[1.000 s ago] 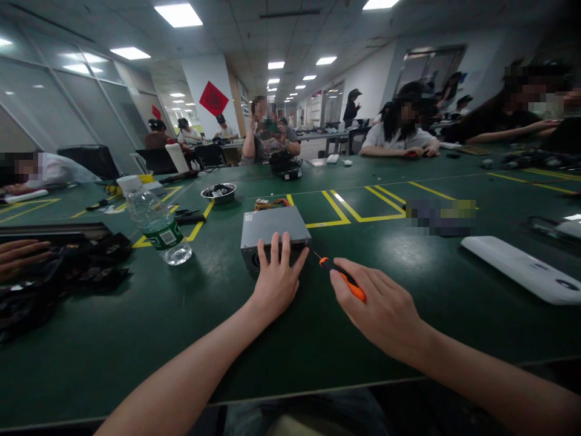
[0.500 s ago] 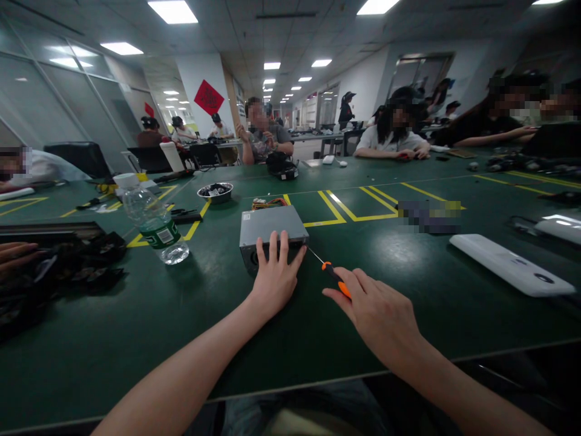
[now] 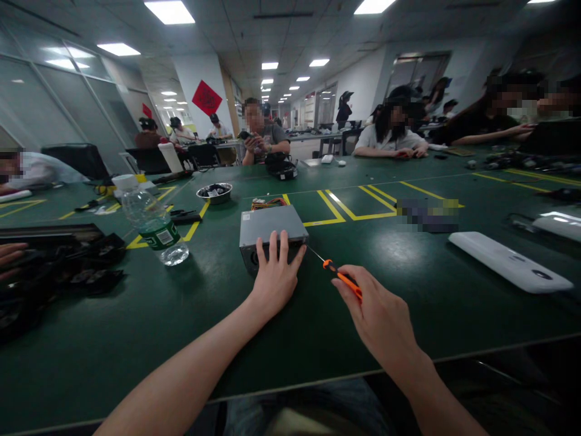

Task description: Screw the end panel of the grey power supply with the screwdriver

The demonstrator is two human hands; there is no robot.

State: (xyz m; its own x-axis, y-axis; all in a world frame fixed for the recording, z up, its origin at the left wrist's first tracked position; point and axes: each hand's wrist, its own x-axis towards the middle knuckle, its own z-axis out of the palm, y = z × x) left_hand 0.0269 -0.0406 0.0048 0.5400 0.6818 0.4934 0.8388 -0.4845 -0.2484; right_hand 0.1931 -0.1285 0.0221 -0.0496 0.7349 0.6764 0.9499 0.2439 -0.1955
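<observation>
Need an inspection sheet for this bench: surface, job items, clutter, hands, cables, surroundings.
Surface: green table, yellow tape lines.
Job items: gray box; screwdriver, its shaft reaching toward the box's near right corner, tip contact unclear.
Clutter: bottle left of the box; metal bowl of dark bits farther back; black parts far left; white slab at right.
Hands: left hand on the box, fingers spread; right hand gripping the screwdriver handle.
Cables: colored wires at the box's far side.
Surroundings: person across the table, others around; ceiling lights on.
</observation>
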